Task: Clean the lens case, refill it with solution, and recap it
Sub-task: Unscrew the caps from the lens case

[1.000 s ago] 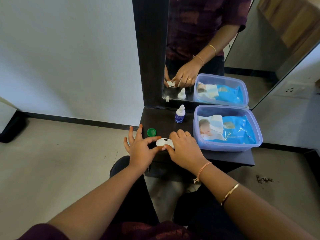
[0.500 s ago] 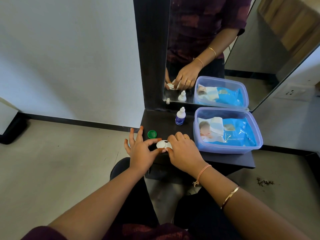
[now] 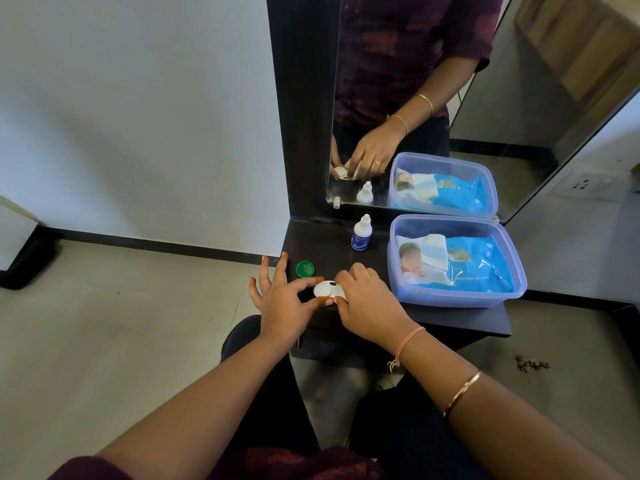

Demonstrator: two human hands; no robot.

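Both hands met over a white lens case [image 3: 325,289] at the front edge of a dark shelf [image 3: 450,322]. The left hand [image 3: 281,304] pinched the case's left end between thumb and forefinger, its other fingers spread. The right hand [image 3: 367,304] curled over the case's right end. A green cap [image 3: 305,268] lay just beyond the left hand's fingertips. A small solution bottle [image 3: 361,234] stood upright beyond the right hand, and a blue tub [image 3: 460,300] holding a wipes pack [image 3: 464,261] sat to that hand's right.

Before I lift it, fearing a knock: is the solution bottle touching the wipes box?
Apart. Head view shows bare shelf between solution bottle and wipes box.
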